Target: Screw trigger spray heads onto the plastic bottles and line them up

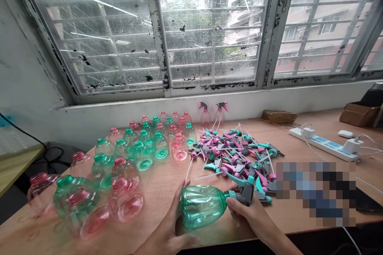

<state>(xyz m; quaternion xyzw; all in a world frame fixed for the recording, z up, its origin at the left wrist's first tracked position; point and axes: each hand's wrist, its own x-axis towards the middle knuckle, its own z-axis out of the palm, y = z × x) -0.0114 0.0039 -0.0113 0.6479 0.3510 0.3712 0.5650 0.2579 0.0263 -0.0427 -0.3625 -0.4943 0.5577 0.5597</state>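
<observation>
A clear green bottle (203,207) lies sideways in the air above the table's front edge, its neck to the right. My left hand (172,229) is curved around the bottle's base end, fingers partly behind it and thumb low and blurred. At the neck, my right hand (243,211) is closed on a grey and teal trigger sprayer head (247,193), thumb against the collar. The head sits at the bottle's mouth; how tightly it is fitted I cannot tell. Just beyond is a heap of pink, teal and grey trigger sprayer heads (236,151) with white tubes.
Several open pink bottles (127,201) and green bottles (161,145) stand across the table's left. Two pink bottles with sprayers (205,116) stand by the wall. Rightward lie a white power strip (324,143), a brown package (279,116) and a cardboard box (359,113). One patch is pixelated.
</observation>
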